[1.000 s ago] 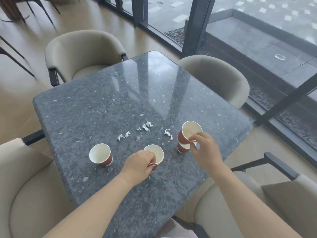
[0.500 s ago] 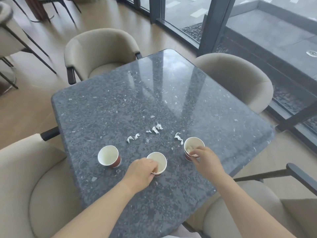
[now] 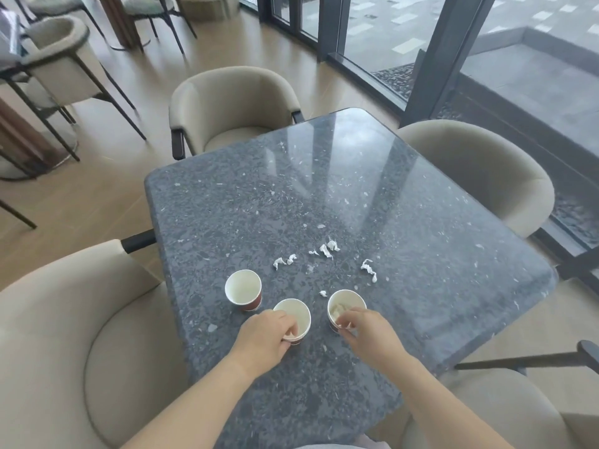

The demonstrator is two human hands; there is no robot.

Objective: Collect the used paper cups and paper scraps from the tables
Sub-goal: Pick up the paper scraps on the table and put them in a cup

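Observation:
Three red paper cups with white insides stand near the front of the dark stone table (image 3: 405, 202). My left hand (image 3: 262, 341) grips the near rim of the middle cup (image 3: 296, 315). My right hand (image 3: 369, 332) holds the near rim of the right cup (image 3: 345, 307), which has crumpled paper inside and looks nested in another cup. The left cup (image 3: 243, 288) stands alone, untouched. White paper scraps lie beyond the cups: a pair at the left (image 3: 284, 262), a cluster in the middle (image 3: 326, 249), a twisted strip at the right (image 3: 369, 269) and a tiny bit (image 3: 322, 293) by the right cup.
Beige upholstered armchairs surround the table: one at the far left corner (image 3: 233, 102), one at the right (image 3: 479, 170), one at my near left (image 3: 64, 335) and one at my near right (image 3: 505, 413). More chairs and a table stand at the back left. Glass doors run along the right.
My right hand lowered the lifted cup into the cup beneath it and both now stand on the table. The camera view shifted, so the table appears further right. My left hand kept its hold.

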